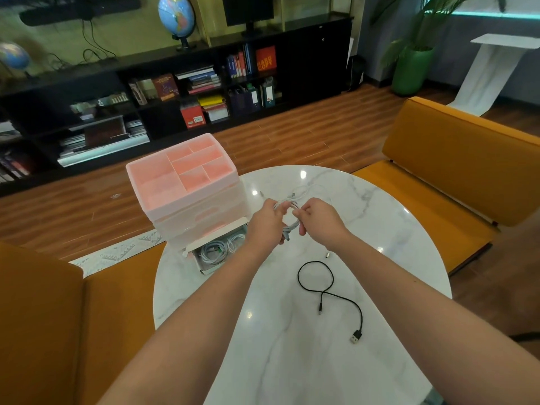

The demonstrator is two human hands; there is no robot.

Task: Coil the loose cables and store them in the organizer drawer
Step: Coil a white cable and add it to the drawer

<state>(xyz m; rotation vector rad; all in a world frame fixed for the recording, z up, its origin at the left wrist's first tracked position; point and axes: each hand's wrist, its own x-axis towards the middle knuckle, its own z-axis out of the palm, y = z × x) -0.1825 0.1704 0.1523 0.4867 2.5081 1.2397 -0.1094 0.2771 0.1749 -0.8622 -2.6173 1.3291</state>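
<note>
Both hands meet over the middle of the round marble table (292,361). My left hand (267,219) grips a partly coiled white cable (289,222), and my right hand (317,217) pinches a strand of the same cable; a loose end trails behind the hands. A black USB cable (324,290) lies uncoiled on the table in front of my right arm. The pink organizer (187,182) stands at the table's left edge. Its bottom drawer (217,248) is pulled out and holds coiled white cables.
A small metal adapter (328,254) lies on the table right of my right wrist. Orange sofas stand to the left (38,317) and right (455,159) of the table. A black bookshelf (175,92) lines the far wall beyond the wooden floor.
</note>
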